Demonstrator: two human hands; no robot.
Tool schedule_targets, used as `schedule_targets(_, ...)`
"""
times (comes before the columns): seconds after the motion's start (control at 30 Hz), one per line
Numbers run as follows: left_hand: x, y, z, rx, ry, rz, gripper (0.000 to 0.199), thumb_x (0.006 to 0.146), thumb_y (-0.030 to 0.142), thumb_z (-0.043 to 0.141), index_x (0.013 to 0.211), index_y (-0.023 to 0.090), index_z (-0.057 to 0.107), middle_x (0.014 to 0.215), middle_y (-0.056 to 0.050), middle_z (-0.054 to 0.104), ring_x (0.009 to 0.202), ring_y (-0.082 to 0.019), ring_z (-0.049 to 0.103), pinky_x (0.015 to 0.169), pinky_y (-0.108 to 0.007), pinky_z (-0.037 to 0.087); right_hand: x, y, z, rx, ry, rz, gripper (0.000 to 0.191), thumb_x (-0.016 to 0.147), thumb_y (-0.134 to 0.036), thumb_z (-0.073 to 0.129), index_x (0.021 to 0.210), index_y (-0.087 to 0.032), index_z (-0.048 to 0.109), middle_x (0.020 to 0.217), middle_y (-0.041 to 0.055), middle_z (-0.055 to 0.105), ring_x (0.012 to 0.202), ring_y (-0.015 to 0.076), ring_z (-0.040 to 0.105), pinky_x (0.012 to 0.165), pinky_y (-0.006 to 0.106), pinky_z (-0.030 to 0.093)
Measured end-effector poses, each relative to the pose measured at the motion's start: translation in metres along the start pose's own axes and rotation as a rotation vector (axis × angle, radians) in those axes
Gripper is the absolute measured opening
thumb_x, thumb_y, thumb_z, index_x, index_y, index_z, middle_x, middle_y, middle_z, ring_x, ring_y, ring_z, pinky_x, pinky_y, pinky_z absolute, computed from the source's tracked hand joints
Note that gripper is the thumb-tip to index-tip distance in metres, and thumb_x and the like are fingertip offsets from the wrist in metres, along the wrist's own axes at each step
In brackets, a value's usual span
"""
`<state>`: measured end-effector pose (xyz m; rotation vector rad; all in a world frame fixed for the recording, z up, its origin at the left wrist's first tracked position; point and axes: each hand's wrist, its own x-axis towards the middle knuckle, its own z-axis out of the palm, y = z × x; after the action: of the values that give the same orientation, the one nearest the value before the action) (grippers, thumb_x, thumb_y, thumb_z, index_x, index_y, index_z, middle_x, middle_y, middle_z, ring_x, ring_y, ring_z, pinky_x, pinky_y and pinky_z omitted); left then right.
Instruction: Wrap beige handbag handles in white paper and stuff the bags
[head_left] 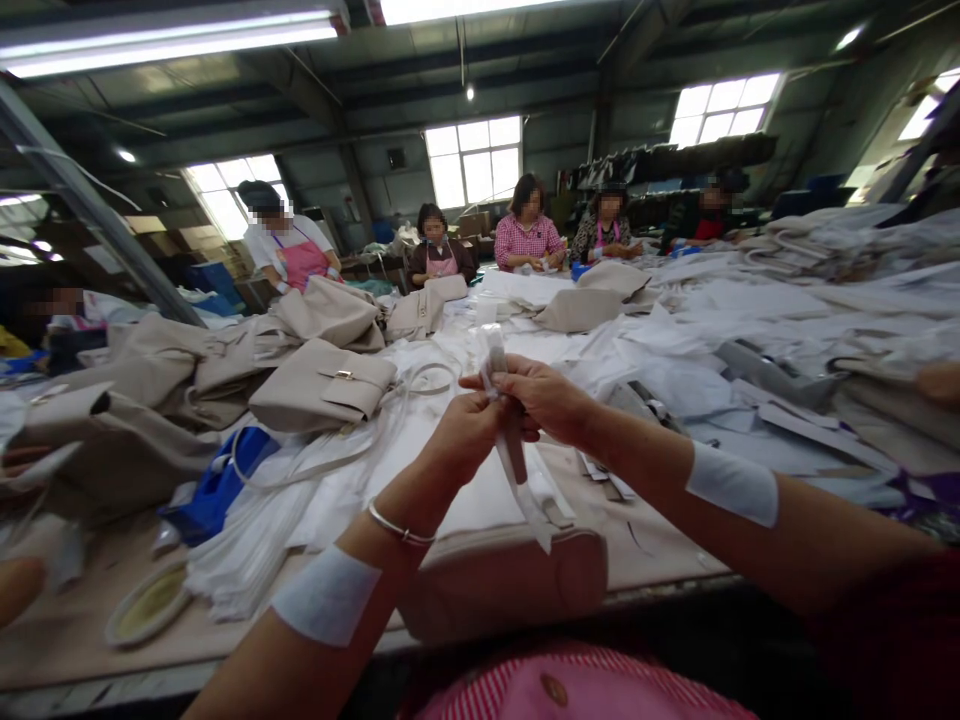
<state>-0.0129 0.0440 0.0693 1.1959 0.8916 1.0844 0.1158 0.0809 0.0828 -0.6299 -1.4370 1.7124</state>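
Observation:
My left hand [465,435] and my right hand [547,395] meet in front of me, both closed on a beige strap [513,455] with a thin whitish wrapping around it. One end of the strap sticks up above my fingers. The other end hangs down, and a loose white strip [536,520] of wrapping trails from it. Below my hands a beige bag [502,590] lies at the table's near edge, with white sheets [465,500] over its far side. My fingers partly hide the middle of the strap.
A beige bag with a buckle [326,385] lies left, near a blue tape dispenser [217,490], stacked white strips [255,540] and a round dish [150,600]. A grey tape dispenser [772,375] lies right. Several co-workers sit or stand across the table; other people's hands show at both sides.

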Motion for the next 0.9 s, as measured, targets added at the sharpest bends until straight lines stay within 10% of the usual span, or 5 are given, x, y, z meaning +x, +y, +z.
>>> schedule_targets(0.1,-0.002,-0.002,-0.002,0.007,-0.056,0.044,0.036,0.077,0.046,0.072,0.082,0.010,0.068,0.069,-0.010,0.073,0.062,-0.022,0.070,0.066,-0.038,0.058,-0.002,-0.008,-0.002,0.038,-0.098,0.017,0.025,0.089,-0.031,0.049,0.098,-0.014,0.064,0.046,-0.0038,0.053,0.030,0.0106,0.038,0.028,0.021,0.030)
schedule_targets(0.43,-0.001,0.004,-0.010,0.029,0.020,0.103,0.035,0.078,0.046,0.071,0.083,0.011,0.067,0.067,-0.006,0.070,0.060,-0.018,0.067,0.064,-0.032,0.056,-0.005,-0.006,0.005,-0.287,0.172,-0.190,0.018,0.087,-0.030,0.051,0.088,-0.016,0.063,0.068,0.0024,0.064,0.046,0.0118,0.048,0.045,0.026,0.044)
schedule_targets(0.63,-0.017,0.046,-0.013,0.147,0.064,0.121,0.029,0.081,0.042,0.070,0.081,0.013,0.064,0.053,0.004,0.055,0.044,-0.008,0.053,0.047,-0.022,0.048,-0.006,-0.038,-0.010,-1.009,0.206,-0.748,0.045,0.077,-0.028,0.067,0.121,-0.021,0.060,0.125,0.0087,0.058,0.124,0.0302,0.047,0.103,0.045,0.036)
schedule_targets(0.73,-0.030,0.078,0.000,0.302,0.041,0.191,0.029,0.083,0.039,0.069,0.070,0.014,0.061,0.050,0.003,0.051,0.040,-0.007,0.049,0.041,-0.020,0.044,0.014,-0.057,-0.008,-1.169,0.058,-0.817,0.033,0.084,-0.026,0.061,0.116,-0.020,0.064,0.113,0.0066,0.064,0.115,0.0275,0.054,0.098,0.041,0.038)
schedule_targets(0.9,-0.048,0.140,-0.002,0.407,0.343,0.660,0.013,0.084,0.028,0.070,0.077,0.017,0.066,0.048,0.005,0.046,0.040,-0.006,0.044,0.040,-0.021,0.040,0.082,-0.060,-0.030,-1.122,0.153,-0.809,0.021,0.089,-0.017,0.050,0.086,-0.011,0.070,0.081,0.0035,0.067,0.080,0.0157,0.060,0.078,0.027,0.042)
